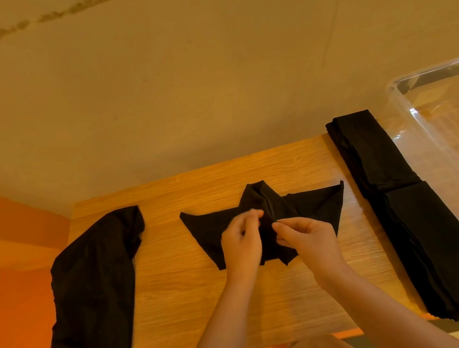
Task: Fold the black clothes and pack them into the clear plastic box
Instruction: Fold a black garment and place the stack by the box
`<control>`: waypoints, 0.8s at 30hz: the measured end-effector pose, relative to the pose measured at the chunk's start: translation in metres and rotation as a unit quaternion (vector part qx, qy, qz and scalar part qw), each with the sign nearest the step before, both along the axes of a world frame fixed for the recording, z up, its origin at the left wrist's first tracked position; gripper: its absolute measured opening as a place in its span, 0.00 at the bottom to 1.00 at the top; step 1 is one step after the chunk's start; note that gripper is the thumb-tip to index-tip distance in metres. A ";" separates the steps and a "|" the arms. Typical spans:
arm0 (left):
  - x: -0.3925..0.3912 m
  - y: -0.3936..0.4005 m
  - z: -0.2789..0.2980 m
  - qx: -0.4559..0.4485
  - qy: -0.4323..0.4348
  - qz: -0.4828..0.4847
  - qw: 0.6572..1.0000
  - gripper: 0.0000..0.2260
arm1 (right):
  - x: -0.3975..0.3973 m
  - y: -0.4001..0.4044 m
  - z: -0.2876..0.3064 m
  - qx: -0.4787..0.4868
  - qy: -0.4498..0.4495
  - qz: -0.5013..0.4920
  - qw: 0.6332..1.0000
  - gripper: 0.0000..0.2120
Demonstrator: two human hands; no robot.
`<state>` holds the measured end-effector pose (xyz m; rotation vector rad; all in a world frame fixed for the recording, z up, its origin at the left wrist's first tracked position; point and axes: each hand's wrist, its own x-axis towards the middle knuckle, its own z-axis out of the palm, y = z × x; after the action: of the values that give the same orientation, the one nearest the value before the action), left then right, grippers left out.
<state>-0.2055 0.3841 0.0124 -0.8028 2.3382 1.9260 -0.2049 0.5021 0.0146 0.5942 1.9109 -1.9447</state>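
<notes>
We record a wooden table (179,295) with a light grain finish, set against a plain cream wall (182,78); an orange surface (7,259) shows at the left. At the table's middle lies a black garment (307,207), partly folded, its corners spread to either side and a raised ridge at its centre. We find the left hand (241,243) with fingers curled, pinching the cloth at that ridge between thumb and fingertips. The right hand (307,236) does likewise just beside it, thumb and forefinger closed on the same fold. The two hands are near each other but apart.

An unfolded black cloth (98,291) lies crumpled at the table's left edge, hanging partly over it. A row of folded black clothes (400,210) runs along the right side. Just beside them stands the clear plastic box (448,132); we cannot tell whether it contains anything.
</notes>
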 end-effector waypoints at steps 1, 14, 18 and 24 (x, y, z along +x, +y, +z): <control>-0.013 -0.004 -0.001 -0.045 -0.022 0.001 0.999 0.06 | 0.001 -0.002 -0.001 0.020 0.012 0.007 1.000 0.04; -0.145 -0.027 -0.021 -0.206 -0.310 -0.229 0.899 0.11 | 0.017 -0.009 0.001 0.086 0.174 0.067 0.979 0.09; -0.159 -0.025 -0.031 -0.332 -0.268 -0.307 0.851 0.06 | 0.019 -0.008 0.004 0.099 0.214 0.078 0.969 0.11; -0.180 -0.033 -0.020 -0.272 -0.252 -0.315 0.873 0.11 | 0.021 0.000 0.006 0.118 0.251 0.073 0.958 0.12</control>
<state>-0.3860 0.3516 -0.0072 -0.3811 2.3672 0.7047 -0.1837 0.5025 0.0210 -0.0005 2.4327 -1.9117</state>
